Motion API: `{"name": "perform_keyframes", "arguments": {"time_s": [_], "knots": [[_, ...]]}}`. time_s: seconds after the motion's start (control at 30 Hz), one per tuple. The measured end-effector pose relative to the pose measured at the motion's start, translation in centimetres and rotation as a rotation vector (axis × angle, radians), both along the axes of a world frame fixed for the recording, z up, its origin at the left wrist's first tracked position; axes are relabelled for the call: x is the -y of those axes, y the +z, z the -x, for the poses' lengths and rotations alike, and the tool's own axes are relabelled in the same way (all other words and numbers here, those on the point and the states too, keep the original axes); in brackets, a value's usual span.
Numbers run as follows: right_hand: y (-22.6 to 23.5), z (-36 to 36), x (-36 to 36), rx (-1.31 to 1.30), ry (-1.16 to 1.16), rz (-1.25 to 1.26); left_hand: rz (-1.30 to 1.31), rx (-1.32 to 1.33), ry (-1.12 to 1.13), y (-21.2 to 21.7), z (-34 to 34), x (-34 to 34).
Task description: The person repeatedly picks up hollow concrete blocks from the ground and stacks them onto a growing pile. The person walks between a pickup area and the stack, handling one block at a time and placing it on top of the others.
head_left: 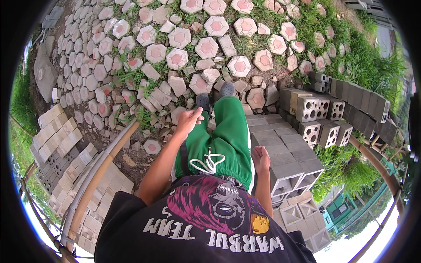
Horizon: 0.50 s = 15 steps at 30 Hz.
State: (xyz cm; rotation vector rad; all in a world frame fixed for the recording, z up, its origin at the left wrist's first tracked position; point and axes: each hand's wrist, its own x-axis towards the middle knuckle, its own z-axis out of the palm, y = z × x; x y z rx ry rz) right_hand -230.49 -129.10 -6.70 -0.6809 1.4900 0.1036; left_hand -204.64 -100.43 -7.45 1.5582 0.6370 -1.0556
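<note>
Left hand (189, 121) and right hand (261, 158) look loose and empty, but broken stones (176, 86) could trip the shoes (227, 89).

"Are we getting even light?"
"Yes, we're seeing soft, bright daylight spreading over the paving stones (216, 26), casting faint shadows."
"How are the edges looking to us?"
"We're losing the sky (346, 248) to white glare, and seeing the bamboo pole (104, 168) curving inside a dark round border."

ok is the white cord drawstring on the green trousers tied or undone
Tied, it seems: the white cord drawstring shows two loops meeting centrally.
</note>
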Motion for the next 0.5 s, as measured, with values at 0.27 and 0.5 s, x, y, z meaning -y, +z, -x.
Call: {"name": "perform_keyframes", "arguments": {"time_s": [0.27, 0.5], "knots": [[-5.5, -12.4, 9.8, -0.058, 0.320, 0.067, 0.107, 0.096, 0.315, 3.2, -8.9, 4.1], [-7.6, -26.4, 15.2, -0.059, 0.570, 0.004, 0.237, 0.063, 0.528, 8.9, -14.8, 6.6]]}}
